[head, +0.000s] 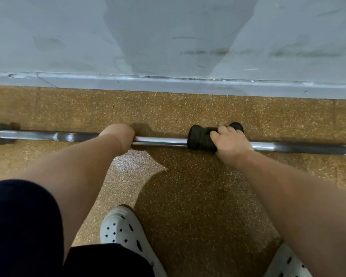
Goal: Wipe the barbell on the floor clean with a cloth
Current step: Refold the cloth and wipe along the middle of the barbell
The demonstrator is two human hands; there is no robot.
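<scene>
No text, label, brand, number or sign can be read here. The barbell just beside the grip of the right hand, the cloth inside that grip, and the white clog carry no legible marking.

Single head-worn wide-angle view; looks steeply down and forward, near the floor, facing the wall.

Soft even light, glare patch on floor below barbell, broad shadows beside it, edges bowed
</scene>
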